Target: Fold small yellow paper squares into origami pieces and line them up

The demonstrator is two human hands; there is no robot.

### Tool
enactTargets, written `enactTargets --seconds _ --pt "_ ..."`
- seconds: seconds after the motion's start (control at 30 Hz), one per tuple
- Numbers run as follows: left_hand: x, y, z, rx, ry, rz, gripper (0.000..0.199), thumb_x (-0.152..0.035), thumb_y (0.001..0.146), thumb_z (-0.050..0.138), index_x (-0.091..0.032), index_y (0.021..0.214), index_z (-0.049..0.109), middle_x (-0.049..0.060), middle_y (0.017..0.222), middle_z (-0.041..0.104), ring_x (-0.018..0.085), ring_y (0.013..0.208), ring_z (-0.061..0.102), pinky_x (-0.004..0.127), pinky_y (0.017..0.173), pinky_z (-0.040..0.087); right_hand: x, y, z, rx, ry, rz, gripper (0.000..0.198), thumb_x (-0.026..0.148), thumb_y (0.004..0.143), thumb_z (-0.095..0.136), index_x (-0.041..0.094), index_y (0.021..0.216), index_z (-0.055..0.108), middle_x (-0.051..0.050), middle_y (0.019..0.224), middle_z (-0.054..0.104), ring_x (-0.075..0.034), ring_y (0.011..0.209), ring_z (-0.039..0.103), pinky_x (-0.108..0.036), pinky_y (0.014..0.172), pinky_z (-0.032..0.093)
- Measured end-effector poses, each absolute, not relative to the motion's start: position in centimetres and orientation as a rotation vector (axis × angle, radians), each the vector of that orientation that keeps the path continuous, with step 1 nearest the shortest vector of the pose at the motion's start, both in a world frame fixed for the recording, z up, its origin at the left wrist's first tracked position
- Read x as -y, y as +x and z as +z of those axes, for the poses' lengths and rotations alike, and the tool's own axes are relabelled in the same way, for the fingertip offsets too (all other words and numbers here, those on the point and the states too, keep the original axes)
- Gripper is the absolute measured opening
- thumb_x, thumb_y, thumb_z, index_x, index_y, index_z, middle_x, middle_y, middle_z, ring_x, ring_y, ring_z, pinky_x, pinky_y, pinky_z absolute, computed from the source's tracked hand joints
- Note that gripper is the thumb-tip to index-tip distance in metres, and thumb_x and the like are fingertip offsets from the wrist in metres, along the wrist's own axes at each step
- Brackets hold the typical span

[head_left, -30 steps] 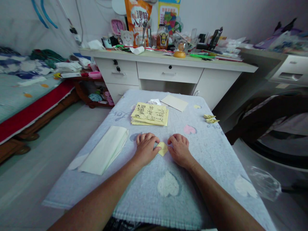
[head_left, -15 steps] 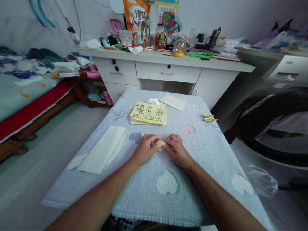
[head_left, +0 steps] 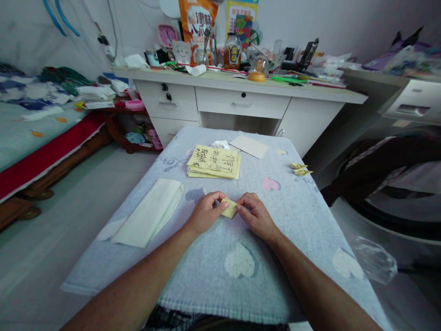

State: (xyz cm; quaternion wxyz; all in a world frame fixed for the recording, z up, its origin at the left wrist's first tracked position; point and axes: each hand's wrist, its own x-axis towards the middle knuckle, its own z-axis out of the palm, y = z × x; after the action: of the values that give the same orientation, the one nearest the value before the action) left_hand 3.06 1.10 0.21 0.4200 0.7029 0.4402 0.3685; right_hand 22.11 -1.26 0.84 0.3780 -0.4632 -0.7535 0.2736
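Observation:
A small folded piece of yellow paper (head_left: 229,209) is held between my two hands, just above or on the cloth-covered table (head_left: 206,276). My left hand (head_left: 206,212) pinches its left edge between thumb and fingers. On the other side, my right hand (head_left: 254,214) grips the right corner the same way. Beyond them lies a stack of yellow paper (head_left: 213,162) with black handwriting on the top sheet. Two folded yellow paper pieces (head_left: 301,169) with pointed ends rest near the table's right edge.
A folded pale sheet (head_left: 151,214) lies to the left on the table. Behind the stack are a crumpled white tissue (head_left: 220,145) and a cream card (head_left: 249,146). A cluttered white desk (head_left: 241,99) stands beyond, a washing machine (head_left: 409,105) at right.
My fingers have shifted on the folded yellow paper, and more of its face now shows between my hands. The view has moved very slightly; the other things lie as before.

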Motion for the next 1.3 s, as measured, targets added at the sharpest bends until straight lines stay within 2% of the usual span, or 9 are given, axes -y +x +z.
enactTargets --seconds 0.27,0.43,0.53,0.7,0.93,1.07,1.17,1.23,1.3 --pt "-1.0 3.1 0.6 -1.083 1.804 0.888 0.014 -0.029 0.081 0.058 -0.016 0.077 0.062 -0.002 0.070 0.054 0.012 0.065 0.048 0.022 0.061 0.037 1.1 22.1 0.9 1.887 -1.194 0.763 0.021 0.025 0.087 0.052 0.019 0.068 0.055 -0.001 0.070 0.053 -0.018 0.078 0.047 -0.032 0.076 0.035" --pt "-1.0 2.9 0.7 -1.035 1.687 0.917 0.018 -0.032 0.080 0.060 -0.014 0.076 0.061 -0.002 0.068 0.050 0.010 0.061 0.043 0.023 0.057 0.033 1.1 22.3 1.1 1.870 -1.160 0.849 0.023 0.029 0.091 0.045 0.020 0.075 0.059 -0.001 0.077 0.057 -0.018 0.084 0.050 -0.033 0.081 0.036" --pt "-0.9 3.0 0.7 -0.972 1.519 0.907 0.019 -0.033 0.080 0.060 -0.015 0.077 0.057 -0.004 0.064 0.049 0.009 0.060 0.044 0.022 0.057 0.034 1.2 22.2 1.1 1.839 -1.149 0.869 0.014 0.029 0.088 0.050 0.020 0.083 0.059 -0.002 0.083 0.058 -0.019 0.088 0.050 -0.033 0.083 0.036" --pt "-0.5 3.4 0.8 -0.893 1.366 0.891 0.020 -0.033 0.078 0.063 -0.016 0.082 0.053 -0.006 0.060 0.049 0.007 0.051 0.042 0.019 0.049 0.032 1.4 21.8 0.8 1.836 -1.177 0.824 0.015 0.033 0.084 0.058 0.020 0.077 0.057 -0.001 0.077 0.055 -0.018 0.082 0.049 -0.031 0.076 0.038" --pt "-0.3 3.7 0.9 -0.820 1.280 0.865 0.026 -0.035 0.077 0.065 -0.016 0.079 0.048 -0.002 0.064 0.058 0.010 0.056 0.055 0.023 0.055 0.044 1.5 21.4 0.4 1.685 -1.199 0.976 0.020 0.038 0.081 0.064 0.019 0.081 0.058 0.000 0.076 0.058 -0.015 0.074 0.050 -0.027 0.068 0.040" --pt "-0.4 3.6 0.4 -0.819 1.293 0.842 0.026 -0.037 0.079 0.064 -0.016 0.081 0.048 0.000 0.068 0.061 0.012 0.060 0.059 0.022 0.055 0.044 1.6 21.0 0.5 1.611 -1.165 1.136 0.022 0.039 0.080 0.064 0.019 0.078 0.054 0.002 0.067 0.057 -0.013 0.063 0.048 -0.025 0.060 0.039" --pt "-0.3 3.6 0.2 -0.955 1.475 0.880 0.020 -0.030 0.079 0.063 -0.017 0.089 0.052 -0.003 0.068 0.059 0.009 0.054 0.052 0.020 0.051 0.038 1.7 20.9 0.7 1.673 -1.197 0.986 0.015 0.029 0.081 0.060 0.020 0.074 0.052 0.002 0.066 0.054 -0.013 0.063 0.048 -0.024 0.059 0.038" --pt "-0.2 3.7 0.4 -1.041 1.645 0.961 0.021 -0.022 0.077 0.064 -0.018 0.095 0.055 -0.002 0.078 0.060 0.007 0.054 0.049 0.020 0.052 0.037 1.6 21.0 0.7 1.798 -1.228 0.744 0.010 0.020 0.079 0.058 0.020 0.072 0.051 0.001 0.069 0.053 -0.015 0.069 0.049 -0.026 0.064 0.038" --pt "-0.1 3.7 0.6 -1.048 1.827 1.010 0.015 -0.017 0.077 0.062 -0.019 0.091 0.058 0.000 0.088 0.060 0.008 0.061 0.051 0.021 0.058 0.040 1.5 21.1 0.6 1.951 -1.247 0.521 0.011 0.012 0.076 0.056 0.020 0.071 0.051 -0.001 0.072 0.054 -0.017 0.075 0.048 -0.029 0.070 0.037"
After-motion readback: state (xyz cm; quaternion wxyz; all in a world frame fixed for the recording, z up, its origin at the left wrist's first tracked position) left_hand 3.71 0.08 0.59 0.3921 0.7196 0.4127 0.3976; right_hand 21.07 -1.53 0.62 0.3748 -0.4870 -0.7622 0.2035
